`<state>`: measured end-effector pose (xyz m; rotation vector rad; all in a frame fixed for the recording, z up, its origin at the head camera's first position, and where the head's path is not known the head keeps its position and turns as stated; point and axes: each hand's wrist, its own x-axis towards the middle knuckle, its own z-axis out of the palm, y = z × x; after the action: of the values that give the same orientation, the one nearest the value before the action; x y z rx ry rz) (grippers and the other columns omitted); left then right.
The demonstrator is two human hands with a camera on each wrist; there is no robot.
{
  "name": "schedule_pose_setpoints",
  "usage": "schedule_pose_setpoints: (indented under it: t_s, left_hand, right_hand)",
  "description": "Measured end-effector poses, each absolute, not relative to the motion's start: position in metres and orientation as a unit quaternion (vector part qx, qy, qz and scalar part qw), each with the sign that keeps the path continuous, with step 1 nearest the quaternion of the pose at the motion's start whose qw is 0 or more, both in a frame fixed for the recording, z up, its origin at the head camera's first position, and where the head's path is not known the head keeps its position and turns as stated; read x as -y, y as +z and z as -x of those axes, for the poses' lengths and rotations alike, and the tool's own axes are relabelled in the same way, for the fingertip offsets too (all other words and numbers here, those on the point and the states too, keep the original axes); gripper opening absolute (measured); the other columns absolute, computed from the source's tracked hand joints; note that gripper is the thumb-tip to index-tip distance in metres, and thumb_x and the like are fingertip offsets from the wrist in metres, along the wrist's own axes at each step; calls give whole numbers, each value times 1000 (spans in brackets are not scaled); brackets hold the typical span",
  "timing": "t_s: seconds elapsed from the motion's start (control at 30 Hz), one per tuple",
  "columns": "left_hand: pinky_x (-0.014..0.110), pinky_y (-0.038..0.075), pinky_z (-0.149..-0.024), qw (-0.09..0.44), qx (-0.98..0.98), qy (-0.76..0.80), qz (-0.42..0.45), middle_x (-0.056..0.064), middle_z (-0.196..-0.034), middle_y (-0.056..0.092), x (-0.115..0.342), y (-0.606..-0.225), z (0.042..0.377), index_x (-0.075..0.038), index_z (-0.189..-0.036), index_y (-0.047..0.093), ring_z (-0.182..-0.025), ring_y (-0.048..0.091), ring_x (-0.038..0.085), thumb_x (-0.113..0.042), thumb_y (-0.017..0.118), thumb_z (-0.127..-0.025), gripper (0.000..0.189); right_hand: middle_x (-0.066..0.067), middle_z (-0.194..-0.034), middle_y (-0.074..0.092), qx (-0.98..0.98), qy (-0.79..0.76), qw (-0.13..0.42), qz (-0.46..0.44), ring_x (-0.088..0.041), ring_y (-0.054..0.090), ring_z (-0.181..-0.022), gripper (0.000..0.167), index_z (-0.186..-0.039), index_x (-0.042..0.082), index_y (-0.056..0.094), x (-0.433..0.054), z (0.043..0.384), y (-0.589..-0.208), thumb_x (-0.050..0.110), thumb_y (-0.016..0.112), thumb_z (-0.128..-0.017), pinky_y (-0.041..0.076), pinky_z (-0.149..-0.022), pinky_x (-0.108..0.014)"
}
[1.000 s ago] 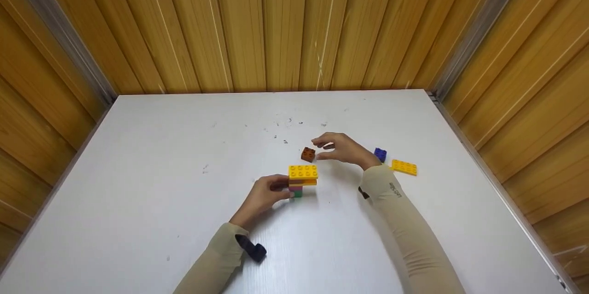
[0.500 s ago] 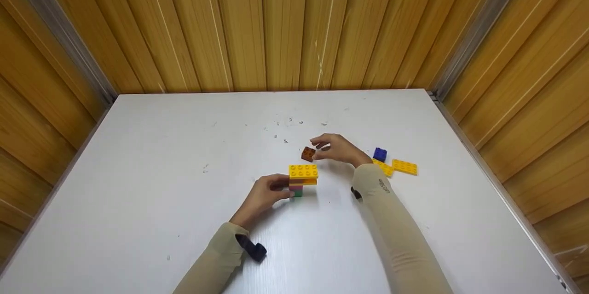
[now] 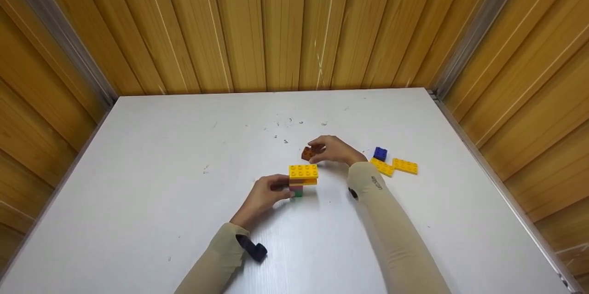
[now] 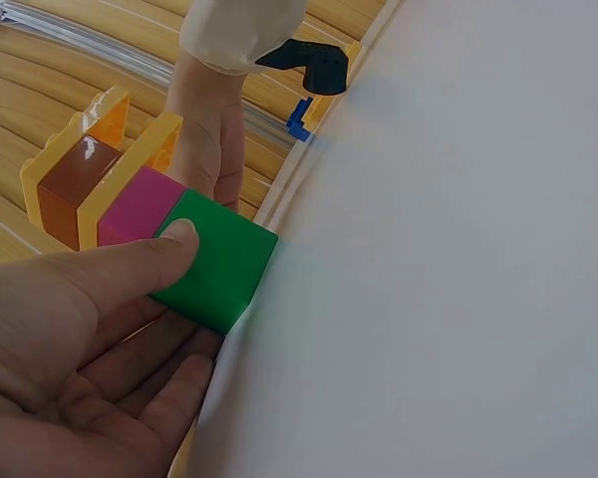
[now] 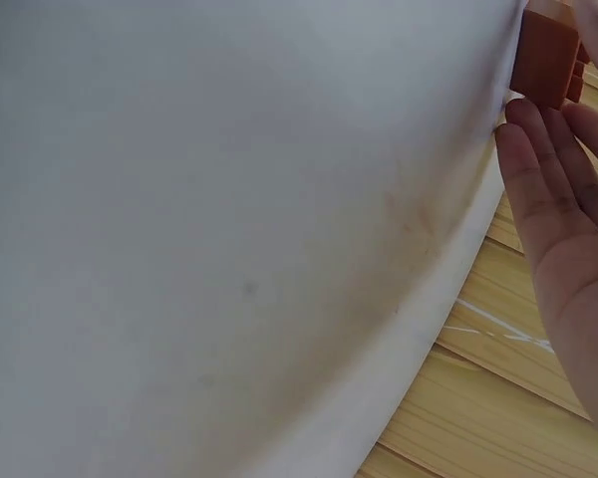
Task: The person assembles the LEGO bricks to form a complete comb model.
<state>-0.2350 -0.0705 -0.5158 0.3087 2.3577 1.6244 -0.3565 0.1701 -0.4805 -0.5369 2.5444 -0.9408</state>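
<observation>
Between panelled walls (image 3: 276, 27), bricks (image 3: 303, 172) on tabletop (image 3: 138, 183)

Around your work, you had a white, flat, faintly scuffed tabletop (image 3: 161, 183), with small dark marks (image 3: 285, 141) scattered toward its far side. To your right lay a small, square, blue plastic studded brick (image 3: 380, 153), just behind a thin, rectangular, yellow plastic studded plate (image 3: 382, 167); a second thin, rectangular, yellow plastic studded plate (image 3: 405, 166) lay just beside the first, farther right. Ahead of you stood a back wall of vertical, honey-brown, wood-grained panels (image 3: 276, 27), met at its corners by a grey metal left strip (image 3: 64, 27) and a matching right strip (image 3: 483, 27). Similar wood-grained side panels (image 3: 538, 123) flanked you.
</observation>
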Motion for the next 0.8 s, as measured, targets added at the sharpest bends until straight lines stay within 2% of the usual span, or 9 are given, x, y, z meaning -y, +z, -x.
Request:
schedule_pose_setpoints:
  t_s: [0.17, 0.43, 0.8]
  left_hand:
    - [41, 45, -104, 129, -812, 558, -111, 6, -121, 67, 71, -515, 235, -11, -125, 63, -113, 62, 21, -16, 71, -85, 41]
    - [41, 47, -102, 118, -815, 554, -123, 9, -120, 67, 71, -515, 236, -7, -125, 62, -113, 62, 23, -14, 71, -85, 42]
    - [40, 48, -101, 121, -808, 564, -119, 9, -120, 67, 71, -516, 235, -7, -125, 63, -111, 63, 22, -14, 72, -84, 42]
  right_hand:
    - [-12, -131, 58, -908, -327, 188, 183, -26, 54, -116, 60, -135, 9, 55, -168, 358, -481, 27, 77, -82, 42, -106, -43]
    - [-12, -125, 60, -906, -330, 172, 202, -27, 54, -113, 48, -129, 10, 62, -171, 359, -481, 18, 75, -83, 43, -103, -44]
    - [-12, -131, 57, -914, -321, 174, 179, -27, 51, -118, 47, -131, 10, 59, -174, 362, -482, 20, 72, -86, 40, -107, -45]
